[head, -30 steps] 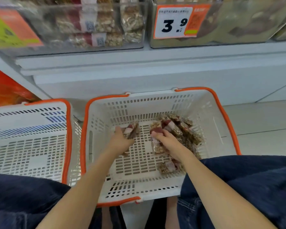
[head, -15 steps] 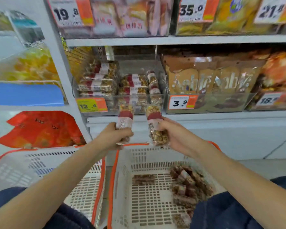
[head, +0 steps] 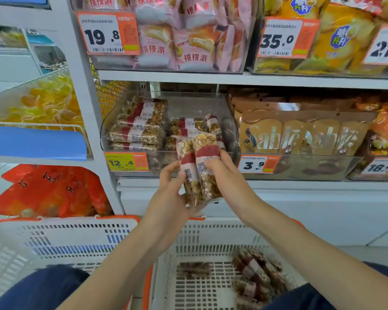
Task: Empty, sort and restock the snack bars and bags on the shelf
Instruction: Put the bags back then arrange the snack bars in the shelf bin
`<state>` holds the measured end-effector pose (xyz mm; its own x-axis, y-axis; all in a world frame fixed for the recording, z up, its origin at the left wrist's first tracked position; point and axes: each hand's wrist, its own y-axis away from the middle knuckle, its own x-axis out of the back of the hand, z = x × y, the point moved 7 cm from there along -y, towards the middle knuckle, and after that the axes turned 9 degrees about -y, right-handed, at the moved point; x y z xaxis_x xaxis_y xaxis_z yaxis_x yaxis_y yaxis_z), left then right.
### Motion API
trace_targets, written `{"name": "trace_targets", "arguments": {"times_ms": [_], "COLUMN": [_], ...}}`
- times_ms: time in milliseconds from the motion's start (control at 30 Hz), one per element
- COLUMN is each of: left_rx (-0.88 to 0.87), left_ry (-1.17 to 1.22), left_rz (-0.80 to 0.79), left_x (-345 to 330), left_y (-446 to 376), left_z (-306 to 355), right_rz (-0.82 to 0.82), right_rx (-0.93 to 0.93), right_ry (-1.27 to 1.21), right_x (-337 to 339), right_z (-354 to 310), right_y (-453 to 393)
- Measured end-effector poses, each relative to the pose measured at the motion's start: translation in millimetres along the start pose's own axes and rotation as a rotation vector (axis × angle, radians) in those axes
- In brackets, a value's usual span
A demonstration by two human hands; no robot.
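Left hand (head: 170, 198) and right hand (head: 222, 173) are each gripping a bar (head: 189, 173), (head: 205, 166), side by side, just before the bin (head: 230, 130), above the basket (head: 211, 233).

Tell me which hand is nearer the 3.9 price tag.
Right. The right hand sits just left of the 3.9 price tag; the left hand is farther left and lower.
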<state>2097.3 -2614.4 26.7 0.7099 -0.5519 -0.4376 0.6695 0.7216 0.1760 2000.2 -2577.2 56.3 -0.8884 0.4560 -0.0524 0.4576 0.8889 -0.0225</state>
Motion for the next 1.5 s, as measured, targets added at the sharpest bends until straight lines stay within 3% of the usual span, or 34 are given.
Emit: {"name": "trace_targets", "arguments": {"times_ms": [167,400,500,633,733,900,1033,1100,1367,1500], "left_rx": [-0.081,-0.209,-0.181,-0.230,-0.238,-0.222,-0.193,-0.223,-0.156,-0.195], "left_ry": [-0.153,-0.360,-0.305,-0.431,-0.399,-0.264,-0.212,-0.255,-1.205,-1.644], "left_rz": [-0.002,0.062,0.085,0.220,0.331,0.407,0.388,0.303,0.083,0.101], "left_x": [12.0,27.5,29.4,32.7,37.6,42.4,42.5,37.2,55.6,61.9], "left_y": [-5.4,-1.9,0.9,0.6,2.2,-1.8,-7.6,-14.5,-75.1,-92.6], "left_z": [7.4,22.3,20.0,18.5,18.1,13.2,10.1,20.4,57.7,49.3], "right_rz": [-0.107,-0.138,-0.152,-0.210,-0.212,-0.105,-0.094,-0.098,0.040,0.023], "right_rx": [-0.014,0.079,0.160,0.284,0.324,0.381,0.378,0.380,0.297,0.199], "right_ry": [0.009,0.129,0.270,0.513,0.665,0.607,0.679,0.736,0.914,1.024], "right_x": [-7.8,-13.9,-17.6,-32.4,-36.4,-32.3,-30.7,-28.8,20.9,27.1], "right_z": [6.0,3.3,0.7,4.6,10.2,6.4,5.7,-0.8,-49.3,-47.0], "right_y": [-11.1,-17.0,-13.6,-7.5,-7.9,-3.3,-8.0,-16.3,-137.8,-227.6]}}
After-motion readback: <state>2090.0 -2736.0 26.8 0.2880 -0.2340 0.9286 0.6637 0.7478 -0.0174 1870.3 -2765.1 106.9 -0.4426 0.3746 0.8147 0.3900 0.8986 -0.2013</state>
